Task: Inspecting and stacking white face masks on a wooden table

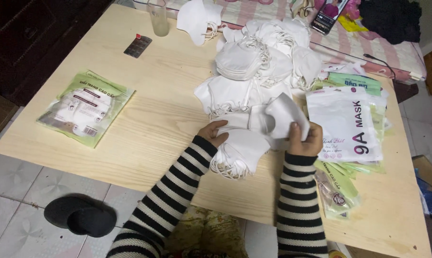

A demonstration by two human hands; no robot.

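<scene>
We had both hands closed on a small stack of white face masks (pixel 254 136) at the near middle of the desk (pixel 144 124): our left hand (pixel 213 134) gripped its left edge, our right hand (pixel 304 138) pinched the top mask's right side. A larger mask heap (pixel 259 59) lay just beyond, white packets (pixel 345 122) just right, green packets (pixel 84 107) far left.

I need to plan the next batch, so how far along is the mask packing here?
Done: filled green packets lie at the table's left. In hand: the left hand and right hand hold a stack of white masks. Left: a big loose mask pile and empty pouches at the right.
</scene>
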